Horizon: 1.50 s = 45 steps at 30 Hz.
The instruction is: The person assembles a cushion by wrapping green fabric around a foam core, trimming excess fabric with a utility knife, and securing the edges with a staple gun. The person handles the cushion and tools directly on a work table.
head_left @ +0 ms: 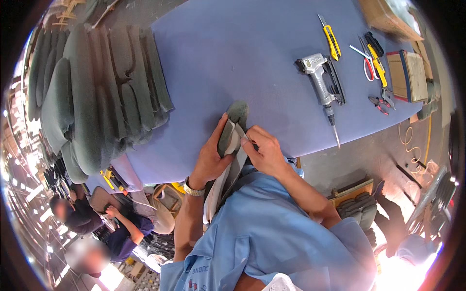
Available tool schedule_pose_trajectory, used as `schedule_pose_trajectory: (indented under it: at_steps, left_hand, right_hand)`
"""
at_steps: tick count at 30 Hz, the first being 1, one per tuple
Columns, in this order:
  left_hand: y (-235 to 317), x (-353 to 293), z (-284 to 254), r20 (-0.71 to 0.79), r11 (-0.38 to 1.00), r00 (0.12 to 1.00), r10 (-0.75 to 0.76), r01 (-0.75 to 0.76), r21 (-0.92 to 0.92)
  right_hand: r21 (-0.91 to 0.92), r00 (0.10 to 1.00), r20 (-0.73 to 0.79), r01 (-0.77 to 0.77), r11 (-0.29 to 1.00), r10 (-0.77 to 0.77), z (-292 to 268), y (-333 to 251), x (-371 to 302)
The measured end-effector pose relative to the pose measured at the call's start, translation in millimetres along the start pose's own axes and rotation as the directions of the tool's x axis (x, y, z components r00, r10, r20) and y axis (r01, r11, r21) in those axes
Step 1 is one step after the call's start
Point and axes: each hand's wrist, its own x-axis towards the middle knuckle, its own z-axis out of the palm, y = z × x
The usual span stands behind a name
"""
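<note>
A narrow, padded piece covered in dark green fabric (238, 110) is held up against my body at the table's near edge. Its underside shows pale strips (228, 175) running along its length. My left hand (212, 157) wraps round its left side, thumb on the pale strip and fingers behind. With thumb and fingertips, my right hand (264, 149) pinches the edge of the green fabric on the other side, near the upper end. The lower end of the piece runs down between my forearms and is partly hidden by the left one.
Green padded pieces (104, 92) are stacked at the table's left. On the right lie a pneumatic staple gun (319, 82), a yellow utility knife (332, 42), scissors (370, 69), pliers (380, 104) and a small box (407, 76). Two people (116, 237) work at lower left.
</note>
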Motion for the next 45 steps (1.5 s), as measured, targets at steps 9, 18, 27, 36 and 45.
schedule_pose_trajectory:
  at_steps: [9,18,27,36,45]
  left_hand:
    - [0,-1,10,-0.013,1.000,1.000,0.018,-0.018,-0.005]
    - [77,-28,-33,-0.411,0.929,0.849,0.333,-0.221,0.296]
    - [138,-85,22,-0.782,0.839,0.311,0.540,-0.271,0.472]
    - [-70,-68,92,-0.569,0.970,0.812,0.128,0.016,0.241]
    - [-62,-94,119,-0.631,0.970,0.773,-0.059,0.195,0.147]
  right_hand:
    - [0.304,0.993,0.057,-0.119,0.945,0.106,1,35,-2]
    - [0.314,0.912,0.031,0.380,0.870,-0.410,9,-69,52]
    - [0.156,0.362,0.160,0.909,0.386,-0.918,-20,-237,76]
    - [-0.272,0.359,0.925,0.853,0.447,-0.123,28,-62,89]
    - [-0.129,0.968,-0.066,0.233,0.964,-0.242,-128,-24,142]
